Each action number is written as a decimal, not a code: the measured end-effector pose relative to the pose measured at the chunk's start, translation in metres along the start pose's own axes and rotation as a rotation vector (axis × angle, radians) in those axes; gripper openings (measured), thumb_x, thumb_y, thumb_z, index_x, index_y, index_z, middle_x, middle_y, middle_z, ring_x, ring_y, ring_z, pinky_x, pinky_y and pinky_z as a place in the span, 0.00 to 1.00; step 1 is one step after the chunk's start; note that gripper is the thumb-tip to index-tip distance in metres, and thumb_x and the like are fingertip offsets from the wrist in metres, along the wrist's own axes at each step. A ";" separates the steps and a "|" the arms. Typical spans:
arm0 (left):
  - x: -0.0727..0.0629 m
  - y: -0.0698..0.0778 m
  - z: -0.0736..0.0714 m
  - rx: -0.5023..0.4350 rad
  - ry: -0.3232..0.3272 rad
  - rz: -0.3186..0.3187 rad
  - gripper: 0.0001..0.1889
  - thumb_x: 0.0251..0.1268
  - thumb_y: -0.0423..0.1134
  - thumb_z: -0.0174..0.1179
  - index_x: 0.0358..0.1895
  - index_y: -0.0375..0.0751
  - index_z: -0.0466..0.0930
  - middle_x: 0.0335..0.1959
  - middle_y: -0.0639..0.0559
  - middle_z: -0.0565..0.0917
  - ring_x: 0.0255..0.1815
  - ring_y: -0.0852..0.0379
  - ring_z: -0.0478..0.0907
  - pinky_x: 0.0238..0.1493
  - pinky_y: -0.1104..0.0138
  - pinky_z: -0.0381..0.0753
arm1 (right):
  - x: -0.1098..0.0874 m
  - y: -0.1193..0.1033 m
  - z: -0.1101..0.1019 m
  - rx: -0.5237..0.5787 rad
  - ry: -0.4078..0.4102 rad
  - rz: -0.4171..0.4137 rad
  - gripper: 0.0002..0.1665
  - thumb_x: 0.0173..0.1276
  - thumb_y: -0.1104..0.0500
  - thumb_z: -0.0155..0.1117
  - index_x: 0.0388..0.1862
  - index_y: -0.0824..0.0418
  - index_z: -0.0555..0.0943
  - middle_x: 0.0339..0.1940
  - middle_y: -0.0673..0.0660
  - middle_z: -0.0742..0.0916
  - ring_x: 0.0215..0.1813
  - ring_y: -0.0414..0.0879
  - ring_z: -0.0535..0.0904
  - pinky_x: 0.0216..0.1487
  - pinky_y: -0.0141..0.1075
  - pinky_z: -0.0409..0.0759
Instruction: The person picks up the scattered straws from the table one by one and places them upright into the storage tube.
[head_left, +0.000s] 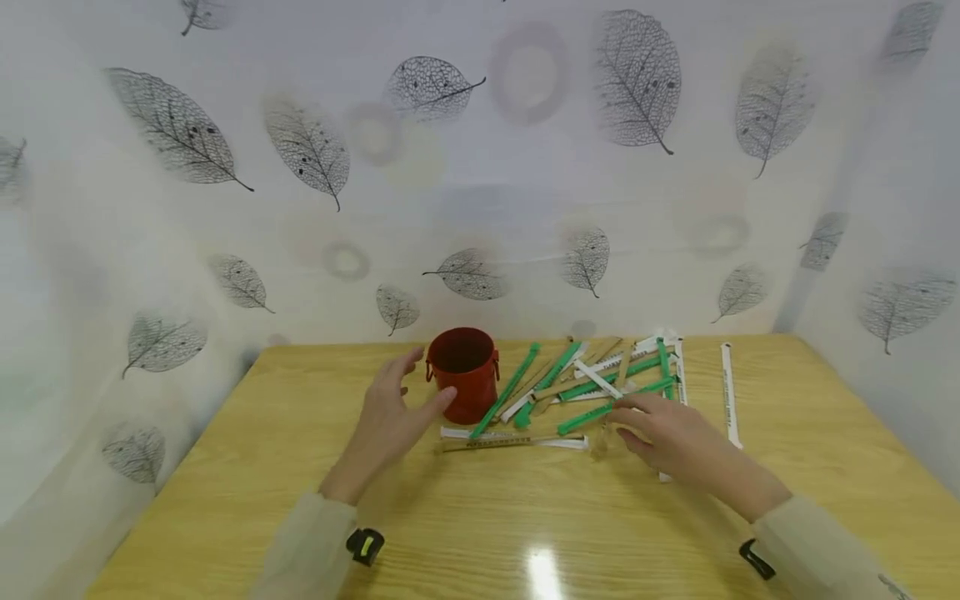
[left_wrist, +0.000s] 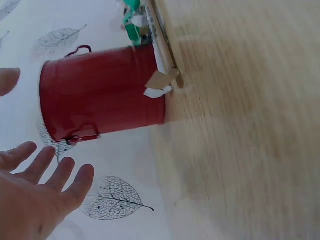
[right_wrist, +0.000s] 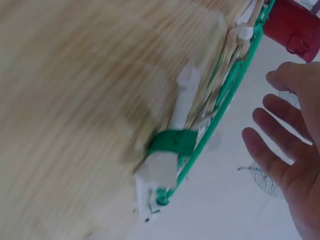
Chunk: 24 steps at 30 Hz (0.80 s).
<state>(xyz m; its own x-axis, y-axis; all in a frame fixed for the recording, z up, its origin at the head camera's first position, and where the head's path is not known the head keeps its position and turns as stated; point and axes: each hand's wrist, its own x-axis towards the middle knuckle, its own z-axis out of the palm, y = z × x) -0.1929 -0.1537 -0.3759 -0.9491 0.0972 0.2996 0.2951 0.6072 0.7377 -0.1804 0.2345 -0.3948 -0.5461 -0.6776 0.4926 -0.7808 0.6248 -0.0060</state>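
Observation:
A small red bucket (head_left: pixel 468 396) with side handles stands upright on the wooden table. My left hand (head_left: pixel 384 425) is at its left side, fingers spread and thumb in front of it; in the left wrist view the hand (left_wrist: pixel 42 197) shows a gap to the bucket (left_wrist: pixel 100 90). To the bucket's right lies a loose pile of slim, paper-wrapped sticks in green (head_left: pixel 517 387), white and brown, many with printing. My right hand (head_left: pixel 682 442) is over the pile's right end. In the right wrist view its fingers (right_wrist: pixel 272 117) are loosely bent with nothing between them.
A white wrapped stick (head_left: pixel 730 396) lies apart at the right. In front of the bucket, a brown stick (head_left: pixel 498 442) lies crosswise over white ones. A pale cloth backdrop (head_left: pixel 525 183) with leaf prints rises behind the wooden table (head_left: pixel 480 517).

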 end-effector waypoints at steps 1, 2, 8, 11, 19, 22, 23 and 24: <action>0.006 -0.002 0.003 -0.007 -0.015 -0.017 0.42 0.65 0.58 0.68 0.78 0.47 0.62 0.76 0.46 0.69 0.74 0.42 0.67 0.68 0.44 0.76 | 0.005 0.000 0.003 0.001 0.002 -0.012 0.23 0.51 0.69 0.80 0.47 0.59 0.87 0.46 0.56 0.88 0.42 0.48 0.86 0.36 0.33 0.86; 0.012 -0.003 0.005 -0.014 -0.029 -0.038 0.44 0.65 0.59 0.68 0.79 0.48 0.60 0.77 0.48 0.67 0.75 0.42 0.66 0.69 0.44 0.75 | 0.009 0.000 0.006 0.003 0.001 -0.021 0.22 0.52 0.69 0.80 0.47 0.60 0.87 0.45 0.56 0.88 0.42 0.48 0.86 0.37 0.34 0.86; 0.036 -0.012 0.013 -0.018 -0.064 -0.072 0.50 0.62 0.63 0.68 0.82 0.51 0.54 0.81 0.48 0.62 0.79 0.41 0.62 0.71 0.40 0.73 | 0.026 0.000 0.019 -0.005 -0.055 -0.058 0.20 0.55 0.66 0.79 0.48 0.59 0.87 0.47 0.54 0.89 0.45 0.49 0.85 0.43 0.40 0.87; 0.043 -0.016 0.015 -0.042 -0.094 -0.075 0.50 0.61 0.63 0.68 0.82 0.52 0.54 0.81 0.48 0.62 0.80 0.42 0.61 0.72 0.40 0.71 | 0.031 0.000 0.025 -0.012 -0.059 -0.094 0.20 0.55 0.65 0.80 0.48 0.59 0.88 0.46 0.53 0.90 0.47 0.50 0.86 0.45 0.43 0.87; 0.038 -0.024 0.018 -0.184 -0.136 -0.094 0.44 0.60 0.57 0.72 0.77 0.57 0.61 0.72 0.50 0.73 0.71 0.44 0.73 0.66 0.47 0.80 | 0.031 -0.002 0.033 -0.030 -0.069 -0.096 0.15 0.55 0.66 0.79 0.42 0.57 0.88 0.40 0.50 0.90 0.43 0.46 0.86 0.45 0.44 0.87; 0.032 -0.024 0.019 -0.222 -0.140 -0.087 0.43 0.60 0.56 0.73 0.77 0.57 0.62 0.71 0.51 0.73 0.68 0.44 0.75 0.63 0.49 0.82 | 0.029 -0.001 0.032 -0.042 -0.086 -0.077 0.15 0.53 0.67 0.79 0.41 0.57 0.88 0.39 0.50 0.90 0.42 0.46 0.86 0.45 0.44 0.87; 0.030 -0.024 0.019 -0.229 -0.140 -0.084 0.43 0.60 0.56 0.73 0.77 0.57 0.62 0.71 0.51 0.73 0.68 0.44 0.76 0.63 0.50 0.83 | 0.029 0.000 0.032 -0.047 -0.090 -0.074 0.15 0.53 0.67 0.79 0.41 0.56 0.88 0.39 0.49 0.90 0.42 0.46 0.86 0.44 0.44 0.87; 0.029 -0.024 0.019 -0.233 -0.139 -0.080 0.43 0.60 0.55 0.73 0.77 0.56 0.62 0.71 0.51 0.72 0.67 0.44 0.76 0.62 0.50 0.83 | 0.029 0.001 0.032 -0.051 -0.090 -0.071 0.16 0.53 0.67 0.80 0.41 0.56 0.88 0.39 0.49 0.90 0.42 0.46 0.86 0.44 0.44 0.87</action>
<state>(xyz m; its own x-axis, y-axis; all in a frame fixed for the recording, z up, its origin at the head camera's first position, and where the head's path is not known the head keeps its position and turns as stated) -0.2297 -0.1507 -0.3960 -0.9716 0.1734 0.1612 0.2211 0.4211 0.8797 -0.2063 0.2031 -0.4086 -0.5166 -0.7519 0.4097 -0.8036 0.5910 0.0713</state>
